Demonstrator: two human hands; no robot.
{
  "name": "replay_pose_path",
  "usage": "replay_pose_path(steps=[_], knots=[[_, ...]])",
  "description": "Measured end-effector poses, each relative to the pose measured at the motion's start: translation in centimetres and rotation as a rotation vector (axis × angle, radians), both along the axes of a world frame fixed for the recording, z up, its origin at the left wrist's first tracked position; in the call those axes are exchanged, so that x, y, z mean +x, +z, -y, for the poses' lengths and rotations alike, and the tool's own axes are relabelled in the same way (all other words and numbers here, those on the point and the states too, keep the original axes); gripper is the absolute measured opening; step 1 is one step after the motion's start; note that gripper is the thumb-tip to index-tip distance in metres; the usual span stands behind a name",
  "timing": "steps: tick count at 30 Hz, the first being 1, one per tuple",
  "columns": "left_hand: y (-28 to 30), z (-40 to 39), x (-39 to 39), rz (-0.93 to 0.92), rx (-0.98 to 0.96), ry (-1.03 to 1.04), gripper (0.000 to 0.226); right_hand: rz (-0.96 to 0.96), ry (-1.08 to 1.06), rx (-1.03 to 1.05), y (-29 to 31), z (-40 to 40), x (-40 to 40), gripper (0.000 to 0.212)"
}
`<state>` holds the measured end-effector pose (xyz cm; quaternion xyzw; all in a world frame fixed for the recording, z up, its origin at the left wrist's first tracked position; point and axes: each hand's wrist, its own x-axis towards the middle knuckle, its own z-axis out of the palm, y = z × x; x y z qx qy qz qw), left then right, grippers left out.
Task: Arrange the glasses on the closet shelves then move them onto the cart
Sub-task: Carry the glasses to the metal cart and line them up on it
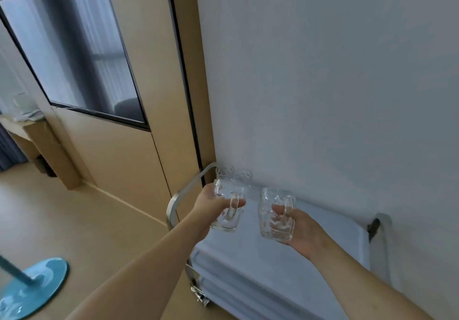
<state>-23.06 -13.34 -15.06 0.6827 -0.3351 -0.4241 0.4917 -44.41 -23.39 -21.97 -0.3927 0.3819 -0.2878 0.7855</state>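
My left hand (211, 208) grips a clear glass mug (227, 216) by its handle, held above the left end of the cart's top shelf (323, 240). My right hand (301, 230) grips a second clear glass mug (272, 216) by its handle, just right of the first and also in the air over the shelf. Two more clear glasses (234, 174) stand at the shelf's far left corner, against the wall and partly hidden behind the left mug.
The metal cart stands against a white wall (335, 83), with a curved handle (173, 205) at its left end and lower shelves (236, 285) below. A wooden panel with a dark window (74, 58) rises at left. A blue stand base (32, 287) sits on the floor.
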Motion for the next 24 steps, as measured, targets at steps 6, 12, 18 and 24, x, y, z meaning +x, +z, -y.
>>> replay_pose_path(steps=[6, 12, 18, 24], knots=[[-2.0, 3.8, 1.4, -0.037, 0.013, -0.127, 0.040, -0.060, -0.114, 0.128, -3.1, 1.1, -0.5, 0.054], [-5.9, 8.8, 3.0, -0.026, 0.117, -0.151, 0.089, -0.109, -0.151, 0.136, -5.3, 5.0, -0.4, 0.034], [-9.5, 15.2, 3.5, -0.022, 0.224, -0.145, 0.112, -0.123, -0.141, 0.206, -10.1, 10.4, -1.0, 0.017], [-13.1, 21.8, 2.7, 0.067, 0.331, -0.148, 0.110, -0.226, -0.136, 0.215, -14.3, 15.7, -1.5, 0.032]])
